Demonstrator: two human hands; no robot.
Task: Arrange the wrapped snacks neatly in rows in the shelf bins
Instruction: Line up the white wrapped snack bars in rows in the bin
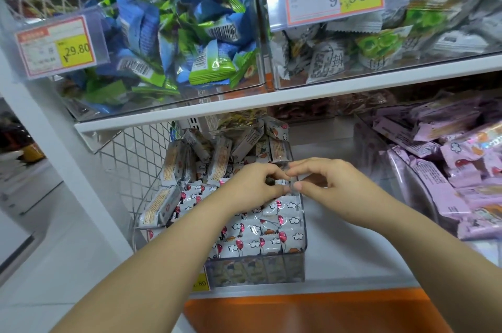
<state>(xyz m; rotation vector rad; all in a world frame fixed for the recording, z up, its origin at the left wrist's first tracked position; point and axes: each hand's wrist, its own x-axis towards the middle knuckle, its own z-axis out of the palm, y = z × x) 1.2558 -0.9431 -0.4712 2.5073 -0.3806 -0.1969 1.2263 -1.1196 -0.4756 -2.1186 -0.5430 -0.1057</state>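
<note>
Clear plastic bin holds white balloon-and-cloud-printed wrapped snacks lying flat in tight rows at its front, seemingly the finished part. Over the bin's middle both forearms stretch in: the left hand pinches one packet with curled fingers, while the right hand closes thumb and forefinger at the bin's right wall, on packet or rim I cannot tell. At the bin's back, tilted jumbled packets probably await sorting.

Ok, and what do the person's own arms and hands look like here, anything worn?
The left forearm and right forearm are bare to the frame's edge: no sleeves show. The left hand and right hand carry no gloves, and no watch, bracelet or ring is visible. Nails look short.
</note>
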